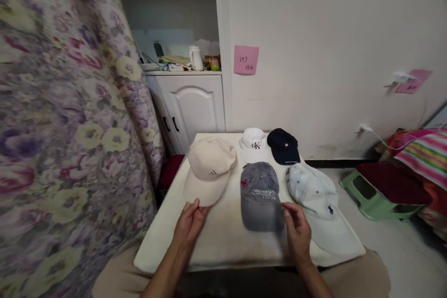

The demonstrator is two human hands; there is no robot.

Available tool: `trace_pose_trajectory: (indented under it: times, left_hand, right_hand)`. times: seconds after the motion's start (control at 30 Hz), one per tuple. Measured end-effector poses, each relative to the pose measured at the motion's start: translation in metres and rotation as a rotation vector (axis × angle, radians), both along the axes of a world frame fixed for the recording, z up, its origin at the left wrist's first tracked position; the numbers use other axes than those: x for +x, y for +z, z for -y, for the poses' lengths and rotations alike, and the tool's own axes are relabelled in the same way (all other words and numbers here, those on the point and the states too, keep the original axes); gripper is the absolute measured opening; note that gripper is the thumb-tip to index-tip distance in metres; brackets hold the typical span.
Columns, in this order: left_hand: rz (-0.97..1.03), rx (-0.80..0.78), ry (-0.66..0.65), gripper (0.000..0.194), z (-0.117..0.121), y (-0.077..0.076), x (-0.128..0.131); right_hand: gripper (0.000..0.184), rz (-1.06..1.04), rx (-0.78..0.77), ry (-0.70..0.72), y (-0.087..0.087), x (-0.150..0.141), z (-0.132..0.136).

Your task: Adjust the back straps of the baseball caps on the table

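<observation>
Five caps lie on a pale table (223,247).

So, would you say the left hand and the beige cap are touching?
Touching: the head view shows the left hand with its thumb on the brim of the beige cap.

1. Beige baseball cap (207,167): matt, smooth-looking cloth.
2. Gray baseball cap (260,214): matt cloth, washed-looking, with stitched lettering.
3. Navy baseball cap (282,143): matt cloth.
4. Floral curtain (70,116): soft, folded cloth.
5. Pink note (246,59): matt paper.
6. Green stool (372,203): smooth plastic.
7. Cabinet door (195,107): smooth, low-sheen; material unclear.
</observation>
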State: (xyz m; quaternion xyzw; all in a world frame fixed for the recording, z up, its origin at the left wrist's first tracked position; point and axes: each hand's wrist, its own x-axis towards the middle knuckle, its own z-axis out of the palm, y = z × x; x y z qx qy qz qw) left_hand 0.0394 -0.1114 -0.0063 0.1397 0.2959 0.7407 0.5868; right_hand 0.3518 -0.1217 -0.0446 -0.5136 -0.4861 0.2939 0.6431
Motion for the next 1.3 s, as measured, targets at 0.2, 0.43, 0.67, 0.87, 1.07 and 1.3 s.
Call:
trace_pose_trajectory:
  times: [0.2, 0.43, 0.67, 0.87, 1.07, 1.3]
  left_hand:
    - [-0.028, -0.071, -0.215, 0.066, 0.069, -0.028, 0.037]
    - [-0.144, -0.073, -0.472, 0.036, 0.115, -0.039, 0.066]
    - [-0.354, -0.114, -0.597, 0.021, 0.121, -0.018, 0.034]
    - [-0.274, 0.055, -0.616, 0.049, 0.111, 0.026, 0.002]
    - [-0.342, 0.067, -0.763, 0.041, 0.102, 0.075, 0.036]
    - [-0.416, 0.131, -0.653, 0.039, 0.103, 0.099, 0.044]
  right_hand:
    - [0.041, -0.481, -0.145, 0.529, 0.055, -0.042, -0.001]
    - [0.051, -0.522, -0.16, 0.574, 0.094, -0.04, 0.017]
    - [0.05, -0.564, -0.249, 0.708, 0.122, -0.028, 0.041]
    - [0.028, -0.768, -0.308, 0.887, 0.127, -0.026, 0.057]
    - [0.028, -0.824, -0.31, 0.862, 0.119, -0.019, 0.062]
    - [0.022, -0.79, -0.366, 0.876, 0.104, 0.001, 0.059]
